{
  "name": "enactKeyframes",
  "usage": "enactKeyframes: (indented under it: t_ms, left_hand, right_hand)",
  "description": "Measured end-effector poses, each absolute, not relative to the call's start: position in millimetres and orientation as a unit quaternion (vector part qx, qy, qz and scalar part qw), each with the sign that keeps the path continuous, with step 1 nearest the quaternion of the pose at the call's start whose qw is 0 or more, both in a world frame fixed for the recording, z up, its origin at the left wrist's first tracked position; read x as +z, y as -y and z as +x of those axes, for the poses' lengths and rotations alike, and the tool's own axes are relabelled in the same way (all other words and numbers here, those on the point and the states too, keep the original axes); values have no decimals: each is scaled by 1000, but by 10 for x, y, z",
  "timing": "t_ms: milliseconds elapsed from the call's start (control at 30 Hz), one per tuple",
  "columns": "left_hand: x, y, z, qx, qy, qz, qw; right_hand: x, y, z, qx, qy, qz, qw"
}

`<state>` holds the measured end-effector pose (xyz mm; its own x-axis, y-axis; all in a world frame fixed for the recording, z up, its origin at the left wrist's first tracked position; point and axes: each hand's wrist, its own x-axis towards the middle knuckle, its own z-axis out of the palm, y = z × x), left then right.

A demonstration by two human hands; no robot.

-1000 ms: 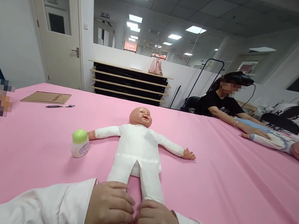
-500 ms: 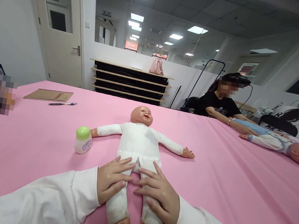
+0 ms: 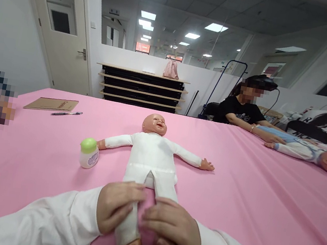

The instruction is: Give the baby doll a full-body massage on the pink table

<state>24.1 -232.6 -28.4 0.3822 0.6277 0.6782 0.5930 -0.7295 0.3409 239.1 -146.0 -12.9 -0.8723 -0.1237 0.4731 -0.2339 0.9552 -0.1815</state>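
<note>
Left hand (image 3: 115,207) and right hand (image 3: 172,232) side by side, palms down — fingers curled, white sleeves.

Just one camera here, strapped to the person's head, looking forward and a bit down across the pink table (image 3: 262,207) with the far wall, door (image 3: 62,33) and ceiling lights all in shot. It sits really close to the wearer's own left hand (image 3: 117,207) and right hand (image 3: 172,234), which fill the bottom edge, while the doll (image 3: 153,154) lies straight ahead near the middle. The lens is wide, the corners go dark on the right, and there's no second view to overlap with.
</note>
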Motion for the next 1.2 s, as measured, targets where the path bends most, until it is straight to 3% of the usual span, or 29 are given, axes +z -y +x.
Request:
enactKeyframes:
  t_ms: [133, 233, 467, 800, 967, 1200]
  left_hand:
    - [-416, 2197, 202, 404, -513, 758, 21]
    - [-469, 2161, 201, 376, -531, 759, 27]
    - [-412, 2238, 228, 377, -479, 793, 6]
    - [-217, 2457, 361, 370, -285, 878, 106]
    - [-246, 2481, 443, 447, -252, 852, 104]
    - [-253, 2307, 277, 405, -373, 831, 85]
  right_hand:
    - [-122, 1275, 2422, 86, 972, -54, 213]
    - [-135, 1218, 2421, 94, 970, -93, 203]
    - [-86, 1326, 2404, 121, 980, -6, 160]
    - [-177, 1629, 2342, 136, 971, 111, 162]
    - [-227, 1695, 2340, 145, 958, 157, 193]
    - [-94, 1412, 2423, 151, 963, 85, 206]
